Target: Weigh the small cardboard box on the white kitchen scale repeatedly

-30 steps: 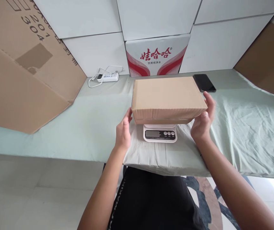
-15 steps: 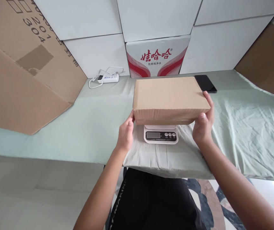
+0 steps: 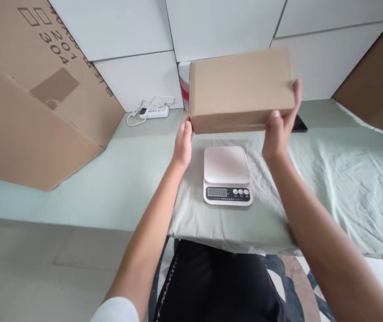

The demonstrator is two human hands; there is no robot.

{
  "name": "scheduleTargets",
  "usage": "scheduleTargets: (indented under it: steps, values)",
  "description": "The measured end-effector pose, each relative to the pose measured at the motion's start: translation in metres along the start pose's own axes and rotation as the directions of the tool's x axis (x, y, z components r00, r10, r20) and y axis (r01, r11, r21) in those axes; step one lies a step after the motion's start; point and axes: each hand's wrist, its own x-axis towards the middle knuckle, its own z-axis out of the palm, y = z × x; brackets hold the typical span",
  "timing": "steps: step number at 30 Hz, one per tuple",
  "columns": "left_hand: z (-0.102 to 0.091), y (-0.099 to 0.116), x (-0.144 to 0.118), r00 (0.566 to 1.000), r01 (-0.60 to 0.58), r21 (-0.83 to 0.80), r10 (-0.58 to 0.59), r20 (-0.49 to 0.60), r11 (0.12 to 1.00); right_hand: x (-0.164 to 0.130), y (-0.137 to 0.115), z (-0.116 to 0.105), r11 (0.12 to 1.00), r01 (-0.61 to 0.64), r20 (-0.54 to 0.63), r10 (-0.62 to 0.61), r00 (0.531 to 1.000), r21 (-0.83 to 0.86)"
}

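We see the cardboard box (image 3: 241, 89) now lifted clear of the scale (image 3: 227, 175), left hand (image 3: 182, 145) and right hand (image 3: 280, 125) clasping its ends, above the bench (image 3: 137, 179) middle; the scale platform, covered before, now bare

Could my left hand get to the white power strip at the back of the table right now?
Probably not at once: the left hand is pressed to the cardboard box. Freed, its path over the cloth to the power strip looks open.
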Motion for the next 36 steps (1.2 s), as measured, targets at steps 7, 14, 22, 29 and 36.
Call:
scheduleTargets:
  steps: [7,14,22,29,36]
  values:
    - [0.003,-0.052,-0.002,0.985,0.15,-0.012,-0.15,-0.08,0.989,-0.033,0.056,0.004,0.995,-0.102,0.06,0.103,0.993,-0.025]
    - [0.006,-0.062,-0.005,0.963,0.243,0.017,-0.239,-0.123,0.97,-0.036,0.082,-0.003,0.988,-0.151,0.047,0.15,0.988,0.014]
    - [0.002,-0.062,-0.008,0.963,0.251,0.054,-0.243,-0.12,0.966,-0.038,0.103,-0.007,0.99,-0.13,0.094,0.135,0.986,-0.053]
    - [0.0,-0.061,-0.01,0.957,0.267,0.073,-0.256,-0.134,0.961,-0.037,0.101,-0.009,0.977,-0.209,0.126,0.213,0.969,-0.044]
    - [-0.001,-0.06,-0.01,0.957,0.274,0.09,-0.261,-0.128,0.958,-0.037,0.098,-0.009,0.979,-0.181,0.131,0.192,0.972,-0.096]
